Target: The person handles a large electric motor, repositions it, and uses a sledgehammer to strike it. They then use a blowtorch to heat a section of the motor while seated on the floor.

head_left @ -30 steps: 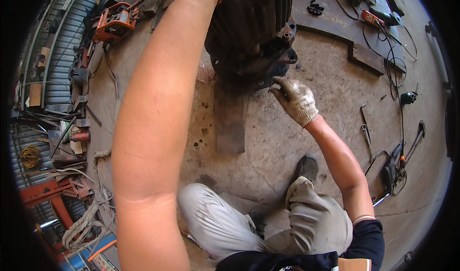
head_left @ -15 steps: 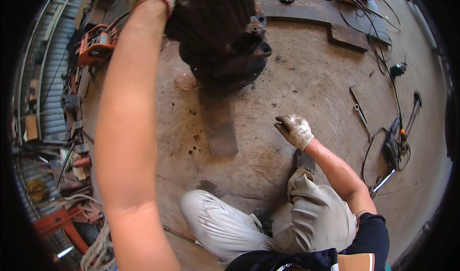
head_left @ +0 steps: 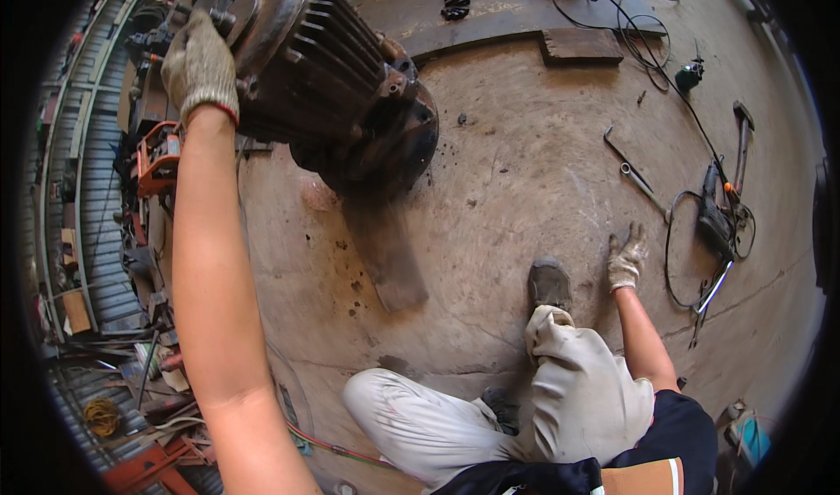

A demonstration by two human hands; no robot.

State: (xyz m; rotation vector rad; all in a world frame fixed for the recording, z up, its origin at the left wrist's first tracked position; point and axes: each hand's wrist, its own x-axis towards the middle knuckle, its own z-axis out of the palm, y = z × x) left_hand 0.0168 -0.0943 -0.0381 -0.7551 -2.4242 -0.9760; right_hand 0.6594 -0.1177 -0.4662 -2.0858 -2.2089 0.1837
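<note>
A dark, greasy finned motor (head_left: 324, 66) stands tilted on the concrete, its wide round flange at the bottom. My left hand (head_left: 199, 68), in a knitted glove, is closed on the motor's upper end beside a shaft stub; some of its fingertips are hidden. Beneath the flange, a flat plank (head_left: 385, 263) sticks out toward me. My right hand (head_left: 627, 257), gloved too, is stretched out to the right above the floor with its fingers spread and nothing in it. Nearest to it lie a ring wrench (head_left: 643, 187) and a bent bar (head_left: 623, 155).
At the right are a hammer (head_left: 743, 140) and a black corded power tool (head_left: 713, 213). A loose wooden block (head_left: 582, 47) touches a large flat plate (head_left: 490, 9) at the back. Cluttered shelving and an orange-framed device (head_left: 159, 158) line the left side.
My right hand has swung out to the right, away from the motor, and its fingers have spread. The view has shifted, showing more of the motor; my left hand stays on it.
</note>
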